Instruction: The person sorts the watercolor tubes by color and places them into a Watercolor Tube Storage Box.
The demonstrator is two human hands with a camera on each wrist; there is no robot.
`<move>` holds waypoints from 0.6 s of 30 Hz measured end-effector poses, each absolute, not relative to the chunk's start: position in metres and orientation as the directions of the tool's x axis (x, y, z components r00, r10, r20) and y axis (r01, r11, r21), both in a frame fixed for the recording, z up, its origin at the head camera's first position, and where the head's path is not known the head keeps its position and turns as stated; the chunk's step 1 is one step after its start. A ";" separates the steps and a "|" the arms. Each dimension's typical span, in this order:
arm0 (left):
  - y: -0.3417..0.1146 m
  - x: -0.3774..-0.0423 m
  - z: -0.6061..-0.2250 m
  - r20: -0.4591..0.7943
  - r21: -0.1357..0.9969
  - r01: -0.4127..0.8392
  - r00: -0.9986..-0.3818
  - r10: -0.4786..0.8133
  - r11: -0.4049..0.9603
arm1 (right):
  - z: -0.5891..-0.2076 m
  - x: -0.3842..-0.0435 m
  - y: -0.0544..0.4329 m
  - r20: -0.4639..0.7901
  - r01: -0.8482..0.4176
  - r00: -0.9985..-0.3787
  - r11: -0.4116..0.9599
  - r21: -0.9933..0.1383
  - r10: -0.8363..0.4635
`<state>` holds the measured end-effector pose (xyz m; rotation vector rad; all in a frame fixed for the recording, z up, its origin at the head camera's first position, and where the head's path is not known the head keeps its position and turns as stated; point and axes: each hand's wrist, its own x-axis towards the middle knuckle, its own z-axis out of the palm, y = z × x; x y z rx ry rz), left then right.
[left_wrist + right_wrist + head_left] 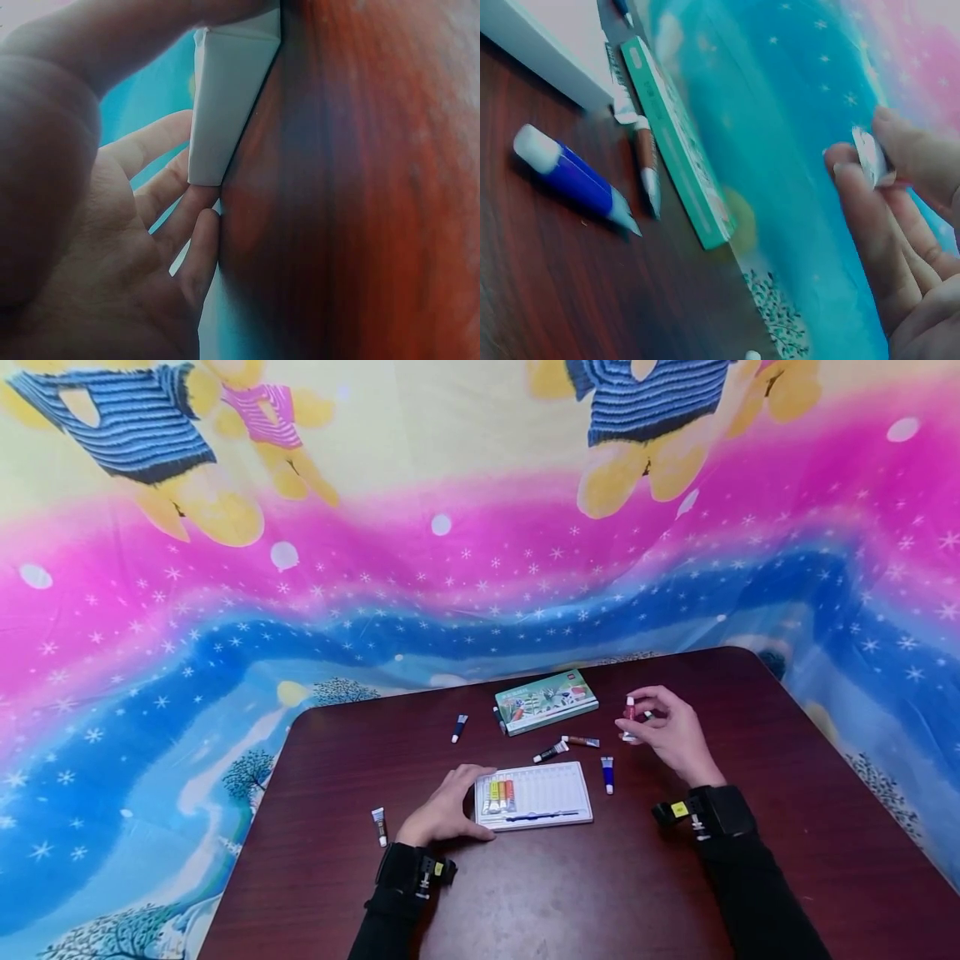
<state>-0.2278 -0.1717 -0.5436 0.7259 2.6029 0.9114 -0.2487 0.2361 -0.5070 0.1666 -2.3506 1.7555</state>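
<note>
A white plastic tray (551,792) lies on the table, with several yellow, orange and red paint tubes (499,793) in its left slots and a dark blue paintbrush (542,816) along its front. My left hand (446,810) holds the tray's left end, thumb at the front edge and fingers toward the back corner. The tray's white side wall (232,105) shows between thumb and fingers in the left wrist view. Above the table to the right, my right hand (667,731) pinches a red paint tube (629,708) between thumb and fingertips; its flat crimped end (868,156) shows in the right wrist view.
A green illustrated box (547,700) lies behind the tray. Loose tubes lie around: a blue one (607,775), a brown one (581,741), a black one (551,752), a dark blue one (459,728) and a dark brown one (380,827). A patterned cloth (450,568) hangs behind the table.
</note>
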 end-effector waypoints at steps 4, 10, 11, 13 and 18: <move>-0.171 -0.228 -0.544 -0.100 0.645 0.366 -0.830 0.549 0.671 | -0.511 -0.249 0.225 0.223 -0.209 -0.975 0.299 -0.931 0.016; -0.173 -0.227 -0.544 -0.103 0.646 0.361 -0.831 0.546 0.672 | -0.518 -0.247 0.195 0.253 -0.241 -0.967 0.375 -0.895 -0.019; -0.173 -0.227 -0.544 -0.103 0.645 0.362 -0.831 0.546 0.673 | -0.519 -0.246 0.190 0.258 -0.249 -0.966 0.379 -0.891 -0.030; -0.173 -0.227 -0.544 -0.101 0.646 0.362 -0.833 0.545 0.672 | -0.520 -0.245 0.177 0.258 -0.258 -0.965 0.374 -0.891 -0.051; -0.172 -0.228 -0.544 -0.100 0.644 0.363 -0.833 0.545 0.673 | -0.524 -0.238 0.140 0.195 -0.230 -0.971 0.327 -0.916 -0.136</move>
